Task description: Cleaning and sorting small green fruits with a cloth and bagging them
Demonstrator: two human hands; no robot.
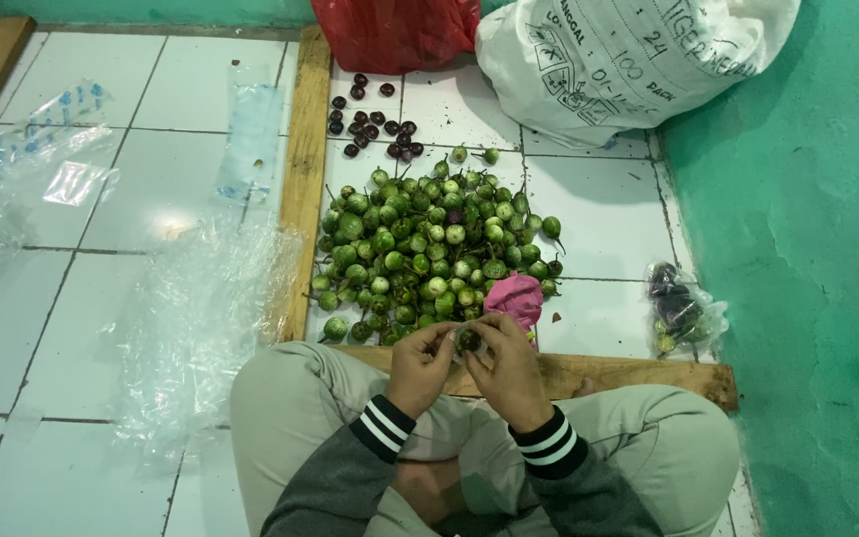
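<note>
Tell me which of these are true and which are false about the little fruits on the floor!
1. Both hands, left hand and right hand, hold one small fruit. True.
2. The big pile is mostly red. False: it is mostly green.
3. The dark purple fruits lie beyond the green pile. True.
4. The white sack lies on the person's lap. False: it sits on the floor by the green wall.
5. A pink cloth lies beside the pile. True.
</note>
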